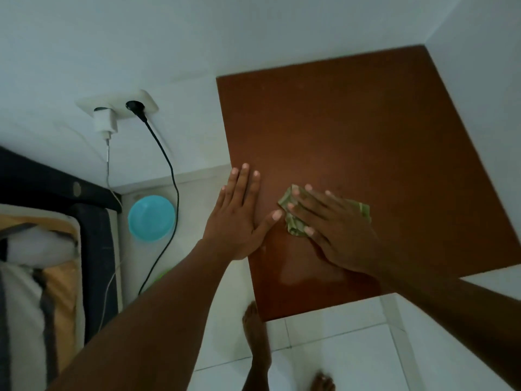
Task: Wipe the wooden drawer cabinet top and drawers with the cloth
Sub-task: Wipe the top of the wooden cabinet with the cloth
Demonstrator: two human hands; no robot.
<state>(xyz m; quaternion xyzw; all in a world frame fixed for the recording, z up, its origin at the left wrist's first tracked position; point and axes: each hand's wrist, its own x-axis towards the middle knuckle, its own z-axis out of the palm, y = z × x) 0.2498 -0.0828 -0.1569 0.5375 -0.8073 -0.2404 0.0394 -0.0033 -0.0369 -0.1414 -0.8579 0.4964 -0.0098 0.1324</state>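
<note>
- The cabinet top (366,131), a smooth reddish-brown wooden panel, is filling the right centre of the frame, showing a faint sheen near its lower edge.
- The cloth (294,218), green and crumpled, is lying on the lower left part of that top.
- The right hand (335,230) is pressing flat on the cloth, fingers spread, not gripping.
- The left hand (239,218) is lying flat at the panel's left edge, fingers straight and together, thumb angled toward the cloth, holding nothing.
- A round turquoise bowl (152,218) is sitting on the pale tiled floor, left of centre.
- A white charger (105,122) and black plug (135,107) are occupying the wall socket, upper left.
</note>
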